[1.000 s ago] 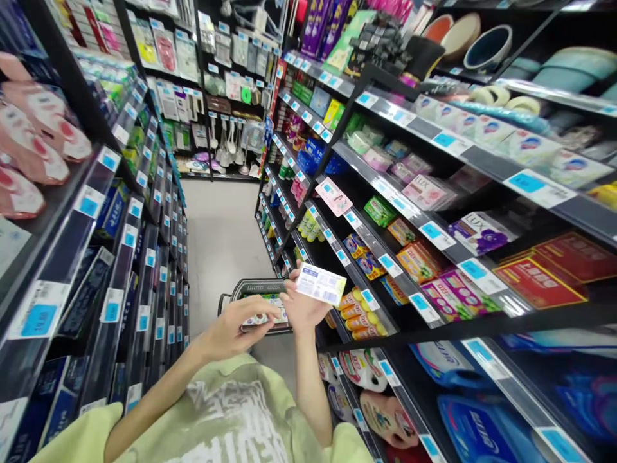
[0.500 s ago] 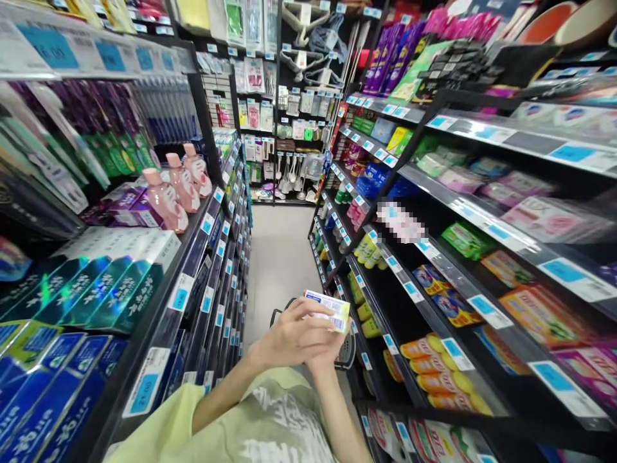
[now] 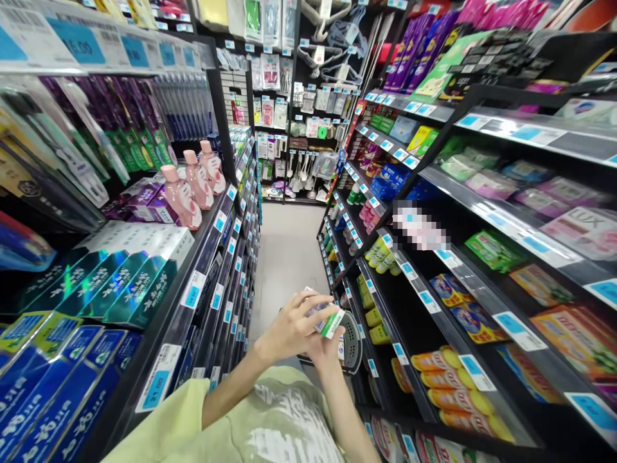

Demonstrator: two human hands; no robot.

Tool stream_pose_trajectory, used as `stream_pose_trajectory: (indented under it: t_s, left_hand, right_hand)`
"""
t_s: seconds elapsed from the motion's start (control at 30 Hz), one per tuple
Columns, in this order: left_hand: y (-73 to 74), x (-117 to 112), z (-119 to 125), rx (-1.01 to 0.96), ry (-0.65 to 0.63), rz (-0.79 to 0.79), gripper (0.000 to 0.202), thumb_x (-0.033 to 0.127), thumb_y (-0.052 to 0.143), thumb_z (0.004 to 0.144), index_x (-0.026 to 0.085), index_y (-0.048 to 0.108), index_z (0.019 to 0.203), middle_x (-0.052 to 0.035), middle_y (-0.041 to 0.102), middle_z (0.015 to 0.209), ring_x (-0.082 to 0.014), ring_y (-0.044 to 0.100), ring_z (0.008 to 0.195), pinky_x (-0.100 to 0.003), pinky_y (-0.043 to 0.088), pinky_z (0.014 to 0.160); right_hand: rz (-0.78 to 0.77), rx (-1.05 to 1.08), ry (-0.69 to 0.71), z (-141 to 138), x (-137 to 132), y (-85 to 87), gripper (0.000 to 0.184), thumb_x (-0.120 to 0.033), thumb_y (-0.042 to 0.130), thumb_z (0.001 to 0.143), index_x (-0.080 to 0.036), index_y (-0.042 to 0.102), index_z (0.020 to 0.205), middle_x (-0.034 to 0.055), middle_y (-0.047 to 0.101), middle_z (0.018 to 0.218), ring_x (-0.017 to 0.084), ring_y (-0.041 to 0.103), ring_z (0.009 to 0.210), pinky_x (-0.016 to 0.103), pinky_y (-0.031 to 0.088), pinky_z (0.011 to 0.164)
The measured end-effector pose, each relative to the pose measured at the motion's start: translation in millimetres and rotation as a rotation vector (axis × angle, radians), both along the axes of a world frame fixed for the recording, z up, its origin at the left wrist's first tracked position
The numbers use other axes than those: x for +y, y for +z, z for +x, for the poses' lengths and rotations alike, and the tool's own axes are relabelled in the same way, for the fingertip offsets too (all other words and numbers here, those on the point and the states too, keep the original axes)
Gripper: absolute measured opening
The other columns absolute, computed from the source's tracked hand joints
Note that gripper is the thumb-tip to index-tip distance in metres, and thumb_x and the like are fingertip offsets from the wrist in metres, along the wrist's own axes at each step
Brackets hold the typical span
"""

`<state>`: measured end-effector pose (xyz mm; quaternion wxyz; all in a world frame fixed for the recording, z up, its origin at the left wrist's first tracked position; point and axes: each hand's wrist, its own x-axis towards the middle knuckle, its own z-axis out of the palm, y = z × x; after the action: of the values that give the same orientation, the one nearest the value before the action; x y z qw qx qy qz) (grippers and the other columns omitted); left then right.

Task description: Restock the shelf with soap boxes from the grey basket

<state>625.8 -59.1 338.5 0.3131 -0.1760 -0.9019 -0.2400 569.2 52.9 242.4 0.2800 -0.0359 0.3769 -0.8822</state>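
I stand in a shop aisle between black shelves. Both hands meet in front of my chest around a small white and green box (image 3: 330,321). My left hand (image 3: 292,328) lies over the top of the box with its fingers curled on it. My right hand (image 3: 324,345) is mostly hidden under the left and grips the box from below. A dark wire shopping basket (image 3: 353,344) shows just beyond the hands, partly hidden by them. My sleeves and shirt are pale green.
Left shelves hold toothpaste boxes (image 3: 128,273), pink bottles (image 3: 180,196) and toothbrushes. Right shelves (image 3: 434,308) carry soap packs and yellow and orange bottles (image 3: 453,386). The pale floor (image 3: 284,251) runs ahead to a back wall of hanging goods.
The view swung from the right shelves to straight down the aisle. My left hand came over onto the box, and both hands lowered it slightly towards the basket.
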Motion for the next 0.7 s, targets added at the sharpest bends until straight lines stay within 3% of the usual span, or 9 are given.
stream_pose_trajectory:
  t_s: [0.13,0.27,0.37,0.5,0.7]
  left_hand:
    - [-4.4,0.7,0.4,0.044,0.001,0.269,0.063,0.009,0.068,0.084,0.025,0.052,0.143,-0.0116,0.062,0.134,-0.0279,0.056,0.126,-0.045,0.050,0.106]
    - [-6.9,2.1,0.5,-0.090,-0.052,0.858,0.074,0.019,0.081,0.082,0.026,0.046,0.147,-0.0136,0.056,0.144,-0.0268,0.057,0.132,-0.036,0.053,0.107]
    - [-7.8,1.0,-2.3,-0.174,-0.167,1.203,0.074,0.024,0.088,0.078,0.023,0.051,0.141,-0.0147,0.055,0.148,-0.0284,0.055,0.135,-0.033,0.051,0.109]
    - [-9.4,-2.2,-5.3,-0.231,-0.241,1.379,0.074,0.024,0.092,0.074,0.023,0.054,0.137,-0.0137,0.058,0.147,-0.0263,0.056,0.135,-0.031,0.051,0.108]
    - [-14.3,-4.9,-7.1,-0.242,-0.190,1.460,0.074,0.025,0.092,0.074,0.021,0.054,0.137,-0.0141,0.058,0.147,-0.0261,0.056,0.135,-0.032,0.049,0.110]
  right_hand:
    - [0.025,-0.118,0.031,-2.0,-11.9,9.4,0.075,-0.075,0.080,0.063,-0.027,0.072,0.120,0.0106,0.073,0.115,0.035,0.064,0.119,0.051,0.058,0.095]
    - [-0.056,-0.139,0.057,-6.3,-10.3,19.8,0.092,-0.088,0.077,0.056,-0.027,0.070,0.125,0.0118,0.072,0.126,0.036,0.062,0.124,0.055,0.051,0.105]
    - [-0.149,-0.103,0.049,-8.8,-3.0,23.2,0.102,-0.086,0.084,0.044,-0.031,0.069,0.128,0.0097,0.068,0.134,0.035,0.059,0.128,0.050,0.049,0.107]
    - [-0.185,-0.073,0.035,-9.8,-0.6,21.9,0.095,-0.079,0.089,0.045,-0.035,0.070,0.126,0.0063,0.065,0.140,0.033,0.055,0.134,0.044,0.053,0.100]
    - [-0.158,-0.048,0.057,-10.6,-5.5,22.9,0.088,-0.079,0.086,0.052,-0.033,0.069,0.124,0.0058,0.064,0.140,0.031,0.047,0.141,0.047,0.048,0.106]
